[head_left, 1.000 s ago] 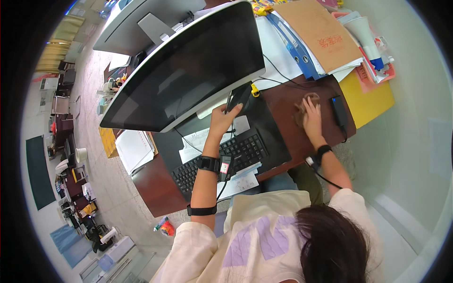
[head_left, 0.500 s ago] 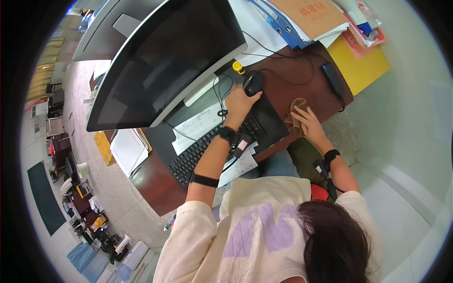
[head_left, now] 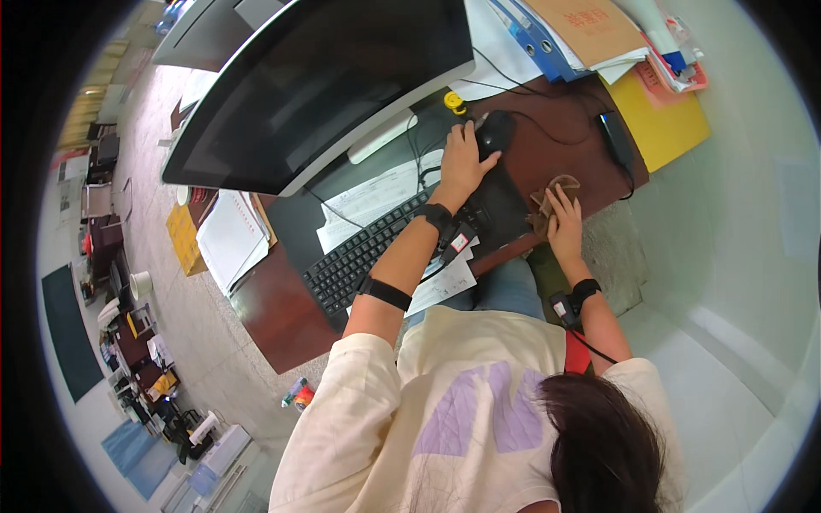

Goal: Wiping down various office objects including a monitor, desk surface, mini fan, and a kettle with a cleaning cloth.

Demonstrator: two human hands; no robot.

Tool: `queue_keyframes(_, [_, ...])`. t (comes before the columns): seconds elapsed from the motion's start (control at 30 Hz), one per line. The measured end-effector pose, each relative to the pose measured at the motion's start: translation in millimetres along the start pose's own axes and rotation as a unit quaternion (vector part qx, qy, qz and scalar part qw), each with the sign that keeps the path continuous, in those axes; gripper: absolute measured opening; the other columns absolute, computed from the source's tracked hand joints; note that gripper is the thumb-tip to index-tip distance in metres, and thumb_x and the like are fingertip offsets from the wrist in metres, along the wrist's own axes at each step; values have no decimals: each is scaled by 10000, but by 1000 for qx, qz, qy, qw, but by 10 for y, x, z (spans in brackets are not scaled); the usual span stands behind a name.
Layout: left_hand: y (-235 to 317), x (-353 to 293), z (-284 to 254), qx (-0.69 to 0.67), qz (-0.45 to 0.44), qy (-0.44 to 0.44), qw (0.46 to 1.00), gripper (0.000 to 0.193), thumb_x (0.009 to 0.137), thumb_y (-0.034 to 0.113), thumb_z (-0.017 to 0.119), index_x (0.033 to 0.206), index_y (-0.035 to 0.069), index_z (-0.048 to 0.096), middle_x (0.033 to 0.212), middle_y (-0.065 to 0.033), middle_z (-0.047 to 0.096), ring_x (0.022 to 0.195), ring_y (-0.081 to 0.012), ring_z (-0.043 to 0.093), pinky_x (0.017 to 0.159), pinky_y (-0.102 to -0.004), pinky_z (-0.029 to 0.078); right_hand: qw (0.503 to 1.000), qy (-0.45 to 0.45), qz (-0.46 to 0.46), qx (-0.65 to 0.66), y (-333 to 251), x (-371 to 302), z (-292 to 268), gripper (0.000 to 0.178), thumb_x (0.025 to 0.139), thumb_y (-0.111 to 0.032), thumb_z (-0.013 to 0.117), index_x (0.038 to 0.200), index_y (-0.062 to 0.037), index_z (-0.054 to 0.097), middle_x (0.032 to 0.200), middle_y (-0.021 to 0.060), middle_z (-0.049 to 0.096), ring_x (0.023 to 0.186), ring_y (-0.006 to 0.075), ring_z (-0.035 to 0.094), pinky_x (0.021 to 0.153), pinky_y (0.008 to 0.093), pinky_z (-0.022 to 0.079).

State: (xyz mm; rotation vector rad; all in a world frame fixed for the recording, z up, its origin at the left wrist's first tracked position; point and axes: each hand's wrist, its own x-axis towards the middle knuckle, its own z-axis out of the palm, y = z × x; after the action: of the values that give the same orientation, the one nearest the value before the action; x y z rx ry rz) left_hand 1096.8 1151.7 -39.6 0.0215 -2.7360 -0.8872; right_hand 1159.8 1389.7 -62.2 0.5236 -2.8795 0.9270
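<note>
My left hand point(head_left: 462, 167) reaches over the desk mat, fingers and thumb around the near side of a black computer mouse point(head_left: 498, 132). At the desk's near right edge my right hand point(head_left: 564, 224) presses a crumpled brown cloth point(head_left: 561, 183) with its fingers. Left of my left forearm lies a black keyboard point(head_left: 363, 261), partly hidden by the arm. A small yellow round object point(head_left: 454, 103) sits just beyond the mouse, below the monitor.
A large dark monitor point(head_left: 333, 85) stands over the black mat point(head_left: 295, 235). Printed sheets point(head_left: 380, 201) lie by the keyboard. Behind are a blue binder point(head_left: 537, 43), a brown envelope point(head_left: 590, 30) and a pink tray point(head_left: 694, 81). A black box with a cable point(head_left: 614, 141) lies at right.
In the picture, the desk has shifted somewhat as the view moved. My left hand stays at the mouse, and my right hand stays on the cloth at the desk edge.
</note>
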Motion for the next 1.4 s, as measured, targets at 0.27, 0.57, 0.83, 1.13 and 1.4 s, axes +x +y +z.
queue_keyframes(0.27, [57, -50, 150, -186, -85, 78, 976, 338, 707, -33, 520, 1043, -21, 482, 977, -214, 480, 901, -388, 495, 798, -430, 419, 999, 15, -1, -30, 19, -28, 82, 493, 759, 42, 452, 1215, -136, 506, 1308, 74, 421, 1161, 389, 373, 1000, 447, 310])
queue_keyframes(0.57, [488, -255, 522, -70, -140, 49, 987, 227, 736, 107, 644, 878, 25, 488, 905, -164, 506, 811, -344, 535, 681, -407, 450, 999, 11, -35, -16, -8, 8, 84, 491, 750, 43, 445, 1210, -119, 503, 1302, 81, 426, 1144, 396, 376, 986, 444, 314])
queue_keyframes(0.83, [-192, -720, -549, -124, -17, -120, 985, 239, 760, 291, 641, 781, 63, 570, 706, -94, 551, 657, -284, 554, 585, -363, 444, 999, -3, -53, 3, 2, 33, 70, 474, 767, 33, 419, 1215, -104, 494, 1303, 88, 428, 1151, 373, 383, 1007, 469, 271])
queue_keyframes(1.13, [-374, -1910, -1073, 4, -6, -186, 983, 222, 751, 283, 643, 837, 82, 605, 736, -76, 575, 655, -266, 573, 575, -362, 457, 995, -31, -99, 14, 188, 0, 33, 473, 763, 1, 458, 1217, -125, 498, 1306, 78, 422, 1125, 413, 385, 992, 483, 292])
queue_keyframes(1.4, [-328, -2190, -790, 76, -29, -126, 989, 197, 767, 245, 620, 828, 65, 568, 782, -73, 578, 669, -257, 597, 568, -350, 477, 972, -136, -194, 7, 370, 170, -127, 498, 779, -13, 465, 1254, -163, 454, 1348, 50, 371, 1162, 423, 347, 1011, 478, 288])
